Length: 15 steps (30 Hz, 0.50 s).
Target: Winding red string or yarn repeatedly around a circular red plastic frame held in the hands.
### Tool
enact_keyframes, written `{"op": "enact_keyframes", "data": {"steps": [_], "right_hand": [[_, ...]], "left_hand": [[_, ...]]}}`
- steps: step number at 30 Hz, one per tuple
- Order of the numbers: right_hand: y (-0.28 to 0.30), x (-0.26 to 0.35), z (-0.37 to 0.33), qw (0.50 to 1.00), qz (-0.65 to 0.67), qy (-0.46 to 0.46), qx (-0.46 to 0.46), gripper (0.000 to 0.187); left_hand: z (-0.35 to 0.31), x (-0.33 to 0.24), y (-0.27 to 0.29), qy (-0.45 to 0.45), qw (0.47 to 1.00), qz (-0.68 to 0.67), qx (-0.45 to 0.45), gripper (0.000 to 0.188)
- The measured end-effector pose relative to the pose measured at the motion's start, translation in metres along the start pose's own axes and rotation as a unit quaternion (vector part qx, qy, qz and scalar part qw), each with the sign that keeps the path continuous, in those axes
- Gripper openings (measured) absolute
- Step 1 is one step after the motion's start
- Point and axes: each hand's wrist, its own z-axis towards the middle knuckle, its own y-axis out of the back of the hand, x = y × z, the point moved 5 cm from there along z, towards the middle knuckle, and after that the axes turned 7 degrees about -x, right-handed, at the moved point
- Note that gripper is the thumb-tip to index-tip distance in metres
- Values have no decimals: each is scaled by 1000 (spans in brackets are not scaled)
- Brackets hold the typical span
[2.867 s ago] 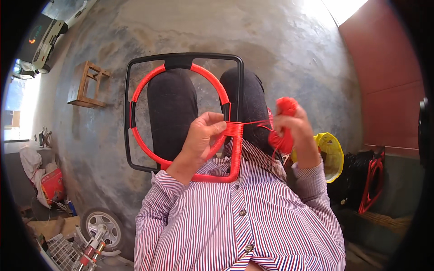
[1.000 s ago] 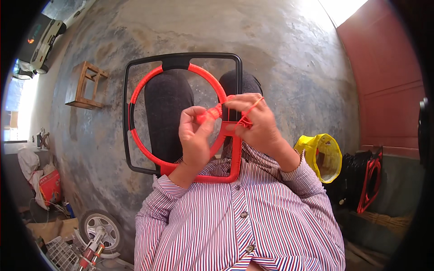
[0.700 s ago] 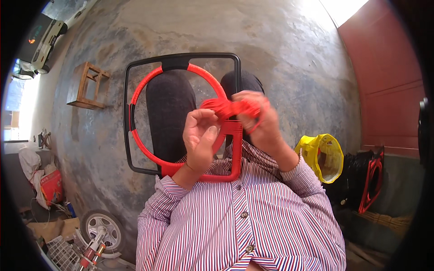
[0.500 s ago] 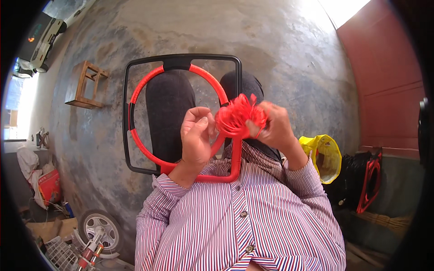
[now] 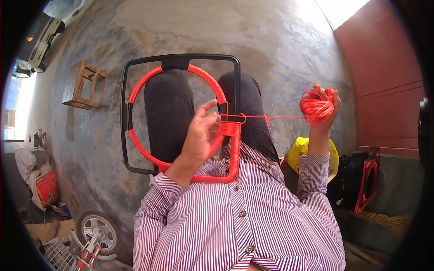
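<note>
A black rectangular frame with a round inner ring rests across my lap. Red cord is wound over most of the ring and along the frame's near right corner. My left hand is at the ring's right side, fingers apart and slightly curved, close to the joint where ring and frame meet; whether its fingertips touch the joint is hard to tell. Out to the right, my right hand is closed around a bundle of red cord. A taut strand runs from the bundle to a small loop at the frame's right bar.
A yellow container stands by my right forearm, beside a black and red stack. A wooden stool is on the concrete floor at left. A wheel lies lower left, and a red door is at right.
My right hand has carried the cord bundle away from the frame to the right, drawing a strand out straight. My left hand has shifted slightly right, nearer the joint.
</note>
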Motion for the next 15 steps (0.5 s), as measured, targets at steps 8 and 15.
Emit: {"op": "enact_keyframes", "data": {"steps": [8,15], "right_hand": [[-24,-81,-66,900,-371,-169,155,34],[-43,-125,-86,817,-493,-207,216,13]], "left_hand": [[1,4,-8,46,995,7,92,42],[0,5,-5,58,992,-13,113,39]]}}
